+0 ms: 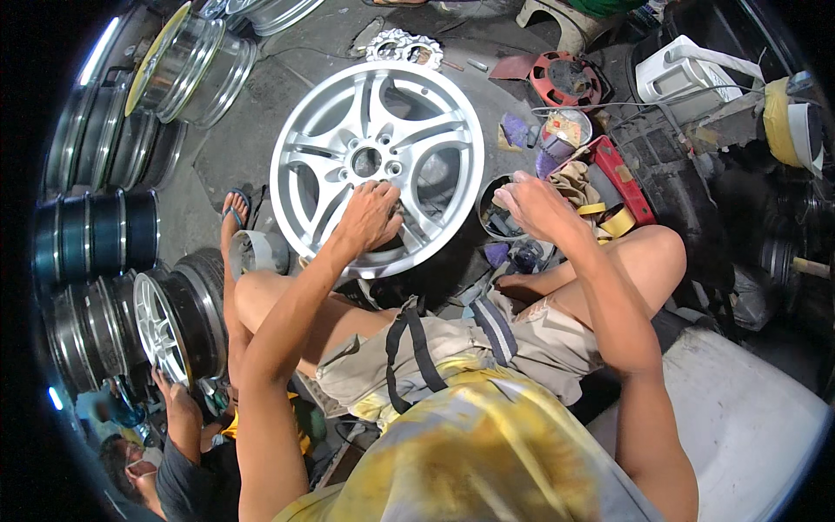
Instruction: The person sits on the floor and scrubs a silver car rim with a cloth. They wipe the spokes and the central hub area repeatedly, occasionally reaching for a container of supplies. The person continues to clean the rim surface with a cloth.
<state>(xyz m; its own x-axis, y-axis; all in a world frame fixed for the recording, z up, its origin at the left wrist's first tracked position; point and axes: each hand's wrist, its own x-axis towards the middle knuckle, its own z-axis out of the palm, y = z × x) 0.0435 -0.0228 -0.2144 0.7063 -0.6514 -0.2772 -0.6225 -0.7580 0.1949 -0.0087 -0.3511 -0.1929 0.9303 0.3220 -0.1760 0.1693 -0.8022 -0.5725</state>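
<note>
A silver alloy wheel rim point(313, 155) with split spokes lies face up in front of me. My left hand point(371, 216) is closed over a lower spoke beside the hub hole, its fingers curled down and their tips partly hidden. To the right of the rim, my right hand point(532, 207) hovers over a round container point(497, 228) with dark contents. Its fingers are pinched together, and what they hold, if anything, is too small or hidden to name.
Stacked rims point(96, 217) and a tyre-fitted wheel point(161, 326) stand at left, near another person point(178, 435). On the right are yellow tape rolls point(617, 222), a red tool case point(624, 178), a paint-stained can point(565, 130), a red round object point(565, 78) and a white plastic stool point(687, 74).
</note>
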